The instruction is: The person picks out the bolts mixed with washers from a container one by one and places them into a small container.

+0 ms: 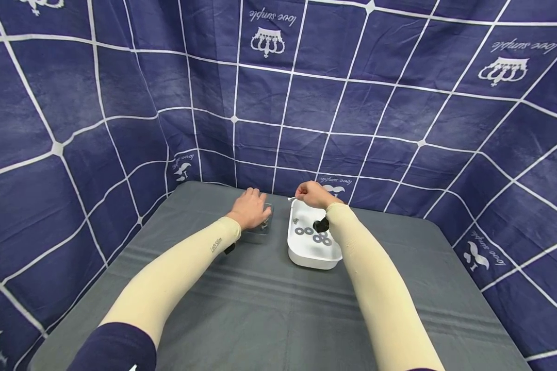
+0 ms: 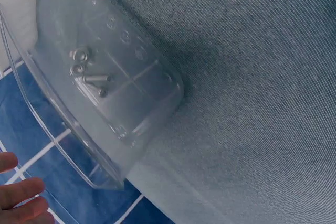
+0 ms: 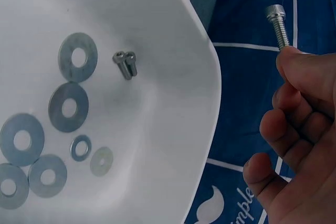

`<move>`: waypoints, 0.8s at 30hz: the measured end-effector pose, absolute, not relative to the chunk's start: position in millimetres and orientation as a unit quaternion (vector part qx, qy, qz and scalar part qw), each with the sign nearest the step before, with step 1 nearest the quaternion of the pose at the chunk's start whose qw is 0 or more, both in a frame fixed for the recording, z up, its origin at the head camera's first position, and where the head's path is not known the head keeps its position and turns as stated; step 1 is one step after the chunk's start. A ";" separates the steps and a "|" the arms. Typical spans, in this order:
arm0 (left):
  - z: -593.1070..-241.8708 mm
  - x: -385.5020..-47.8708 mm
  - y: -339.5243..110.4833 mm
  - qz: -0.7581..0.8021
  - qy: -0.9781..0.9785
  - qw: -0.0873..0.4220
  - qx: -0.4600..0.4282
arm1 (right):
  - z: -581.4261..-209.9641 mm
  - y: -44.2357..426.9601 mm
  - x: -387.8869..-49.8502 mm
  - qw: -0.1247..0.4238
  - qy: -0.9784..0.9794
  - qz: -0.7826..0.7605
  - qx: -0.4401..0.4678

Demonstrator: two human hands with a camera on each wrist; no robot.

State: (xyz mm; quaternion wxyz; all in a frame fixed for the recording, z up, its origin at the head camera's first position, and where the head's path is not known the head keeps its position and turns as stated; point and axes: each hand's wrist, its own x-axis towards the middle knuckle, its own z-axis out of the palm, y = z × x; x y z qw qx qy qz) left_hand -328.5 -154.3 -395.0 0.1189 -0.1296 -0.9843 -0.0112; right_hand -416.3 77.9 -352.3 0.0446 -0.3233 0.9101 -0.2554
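My right hand pinches a socket-head bolt by its threaded end, beside the rim of a white tray. Two bolts lie in that tray near several flat washers. In the head view the right hand is over the tray's far end. My left hand is at a clear plastic box, fingers extended over it; whether it touches the box, I cannot tell. Small metal parts lie in the clear box, and the left fingers show past its rim.
The white tray stands just right of the clear box on a grey cloth-covered table. Behind the table and at both sides hangs a blue curtain with white lines.
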 end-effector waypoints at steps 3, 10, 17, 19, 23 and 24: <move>-394.4 -327.9 -159.0 -0.012 -0.985 0.119 -0.128 | -352.5 71.7 -415.0 0.049 0.917 -0.245 -0.312; -396.9 -324.5 -169.5 -0.016 -0.987 0.113 -0.113 | -354.3 57.7 -410.9 0.049 0.918 -0.240 -0.313; -398.8 -322.9 -178.6 -0.006 -0.989 0.105 -0.104 | -354.0 46.0 -409.1 0.049 0.914 -0.238 -0.324; -399.5 -322.8 -181.3 -0.008 -0.989 0.102 -0.102 | -353.9 43.3 -408.5 0.051 0.914 -0.237 -0.326; -401.2 -322.1 -187.3 -0.013 -0.991 0.091 -0.092 | -354.2 38.1 -407.6 0.063 0.912 -0.238 -0.328; -401.8 -321.9 -188.9 -0.015 -0.992 0.089 -0.090 | -354.0 36.8 -406.9 0.066 0.912 -0.238 -0.328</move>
